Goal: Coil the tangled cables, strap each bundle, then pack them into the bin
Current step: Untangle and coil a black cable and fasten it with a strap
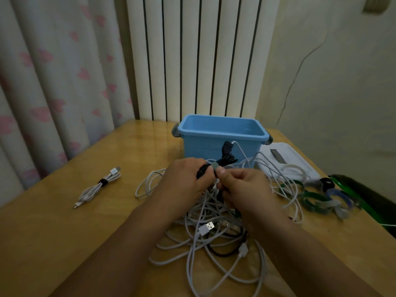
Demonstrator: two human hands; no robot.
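Note:
My left hand [184, 181] grips a coiled black cable bundle [226, 159] just in front of the blue bin [222, 136]. A grey strap [215, 165] wraps the bundle's middle, and my right hand [242, 187] pinches that strap between thumb and fingers. Below both hands lies a tangled heap of white and black cables [214, 239] on the wooden table [64, 232]. A white cable bundle [98, 185], bound with a black strap, lies apart at the left. The bin's inside looks empty.
Several loose straps [321, 200] in green, blue, grey and black lie at the right. The bin's white lid [289, 159] rests flat to the right of the bin. A dark chair [368, 194] stands past the table's right edge. Curtain and radiator stand behind.

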